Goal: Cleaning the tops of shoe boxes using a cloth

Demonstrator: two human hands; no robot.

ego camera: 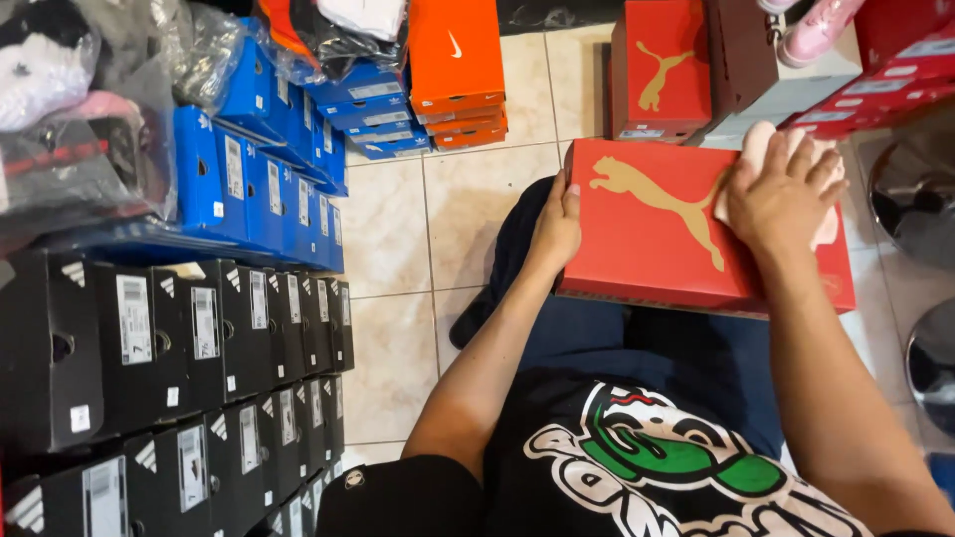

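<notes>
Two hands are at work on one red shoebox (657, 234), which lies flat across the seated person's lap, at about two o'clock from the middle of the head view, its lid facing up. The left hand (557, 227) clamps the box's near-left edge, thumb on top and fingers curled under, which looks to me like a brace so the box does not slide off the knees. The right hand (781, 194) is spread flat, fingers apart, pressing a pale pink cloth (766, 149) onto the lid at the box's far-right corner; the flat palm suits rubbing a surface rather than gripping. The lid is a clean, bright red with a large gold leaping-animal emblem across it, its corners square and undented as far as I can see. At twelve o'clock another red box (662, 70) stands on the tiled floor (468, 209), with a stack of orange boxes (456, 70) at eleven. Blue boxes (269, 179) run in a row at ten o'clock, and black boxes (179, 348) stand on end at eight, labels outward, likely so that sizes can be read at a glance. A pink shoe (816, 30) sits on a box at one o'clock.
</notes>
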